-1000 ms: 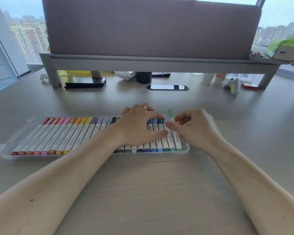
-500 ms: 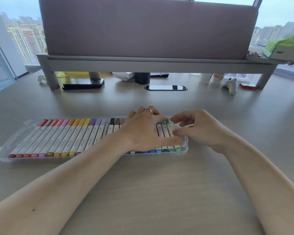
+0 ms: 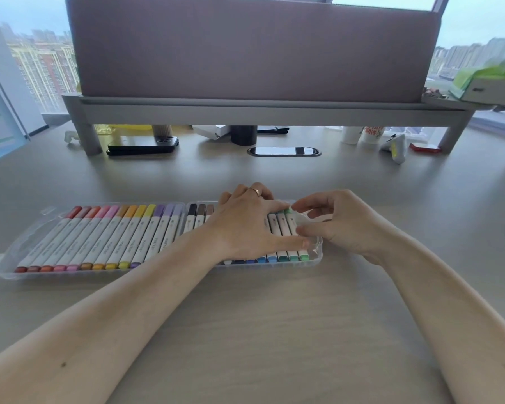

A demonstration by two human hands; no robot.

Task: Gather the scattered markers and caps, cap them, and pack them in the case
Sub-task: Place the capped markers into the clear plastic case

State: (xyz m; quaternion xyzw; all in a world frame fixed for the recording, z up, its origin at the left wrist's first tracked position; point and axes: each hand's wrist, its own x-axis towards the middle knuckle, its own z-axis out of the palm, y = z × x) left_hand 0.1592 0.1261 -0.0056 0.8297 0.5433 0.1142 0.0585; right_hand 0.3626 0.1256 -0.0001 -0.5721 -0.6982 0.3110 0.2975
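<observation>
Last packing step, seemingly: left hand (image 3: 245,228) flat, fingers straight, on markers (image 3: 134,240) in the mid-frame case (image 3: 15,272); right hand (image 3: 341,225) half-curled, fingertips at the end green marker (image 3: 291,223), grip unclear; next, press it level.

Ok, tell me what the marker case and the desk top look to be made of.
Case: clear, glossy plastic by the look; the marker ends show through its front wall. Desk top: matte, pale wood-grain surface, probably laminate; faint streaks, only soft reflections.
</observation>
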